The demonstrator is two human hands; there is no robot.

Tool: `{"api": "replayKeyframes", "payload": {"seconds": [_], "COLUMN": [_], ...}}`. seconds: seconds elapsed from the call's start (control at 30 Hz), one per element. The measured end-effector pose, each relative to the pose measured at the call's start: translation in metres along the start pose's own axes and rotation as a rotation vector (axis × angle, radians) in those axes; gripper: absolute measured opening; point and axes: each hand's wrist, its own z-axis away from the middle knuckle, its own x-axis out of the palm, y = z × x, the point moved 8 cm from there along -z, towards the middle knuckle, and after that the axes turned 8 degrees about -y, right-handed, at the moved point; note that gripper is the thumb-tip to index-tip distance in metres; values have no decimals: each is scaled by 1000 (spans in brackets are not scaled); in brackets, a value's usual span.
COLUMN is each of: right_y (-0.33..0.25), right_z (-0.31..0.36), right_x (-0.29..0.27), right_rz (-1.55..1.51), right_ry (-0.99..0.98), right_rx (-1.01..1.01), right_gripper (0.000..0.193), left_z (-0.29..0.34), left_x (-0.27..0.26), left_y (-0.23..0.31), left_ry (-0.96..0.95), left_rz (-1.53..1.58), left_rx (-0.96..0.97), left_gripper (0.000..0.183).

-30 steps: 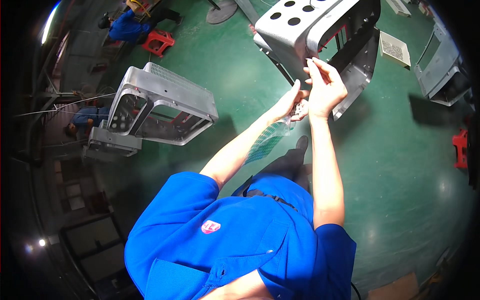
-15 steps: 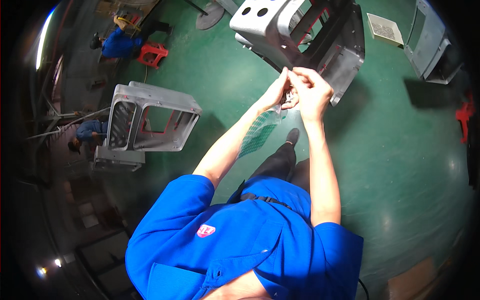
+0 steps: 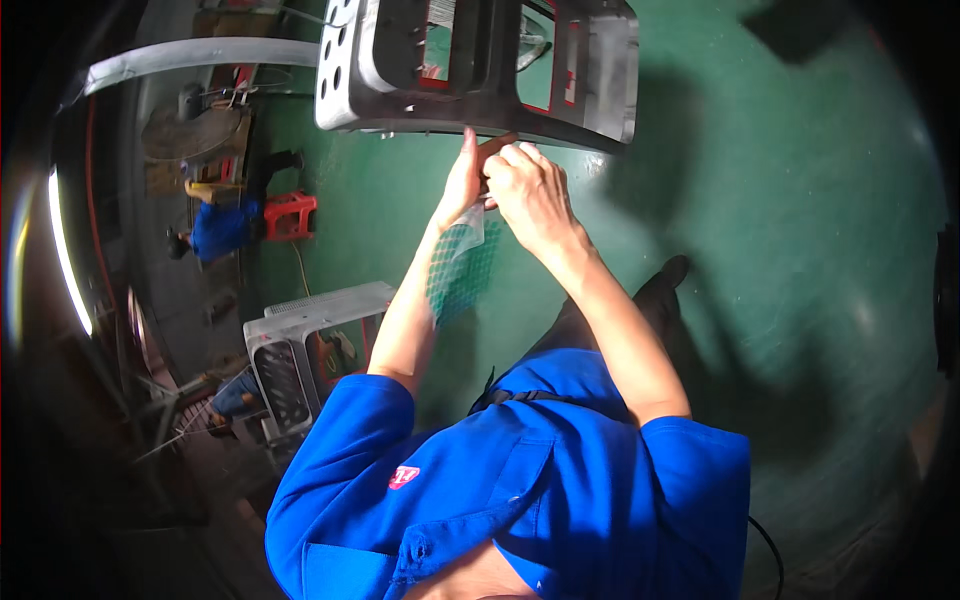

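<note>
My left hand (image 3: 462, 188) is closed, thumb up, on a clear sheet with rows of small green squares (image 3: 466, 268); the sheet hangs down along my left wrist and forearm. Close beside it, my right hand (image 3: 532, 196) has its fingers bent and pinched together. Whatever lies between those fingertips is hidden. Both hands meet just below the near edge of a large grey metal housing (image 3: 490, 62), which has round holes at its left end and rectangular openings edged in red. Whether my fingers touch its edge, I cannot tell.
A second grey housing (image 3: 285, 352) stands at the left. Beyond it, a person in blue (image 3: 222, 228) works near a red stool (image 3: 290, 216), and part of another person (image 3: 236, 394) shows lower down. A pale curved bar (image 3: 210, 52) crosses the upper left above the green floor.
My view has turned, so the large housing sits further left and higher. Both hands have shifted left with the sheet, staying together near the housing's edge. My right hand has rotated, its back now showing.
</note>
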Motion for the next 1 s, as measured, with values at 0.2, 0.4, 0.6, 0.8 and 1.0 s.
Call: {"api": "replayKeyframes", "payload": {"seconds": [0.2,0.4,0.6,0.8,1.0], "right_y": [30,188,318,357,333], "right_z": [6,86,147,125,85], "right_x": [-1,56,116,124,84], "right_rz": [-504,-1079,-996,-772,-459], "right_ry": [242,745,1030,866,563], "right_rx": [188,652,913,936,886], "right_gripper": [9,15,19,18,19], "left_z": [-5,-7,-9,-12,-10], "left_x": [-11,3,7,14,18], "left_y": [7,27,27,30,32], "left_ry": [-45,-141,-159,-139,-130], "left_rz": [-100,-407,-426,-387,-352], "left_rx": [-103,-125,-95,-106,-150], "left_gripper": [67,60,68,68,71]}}
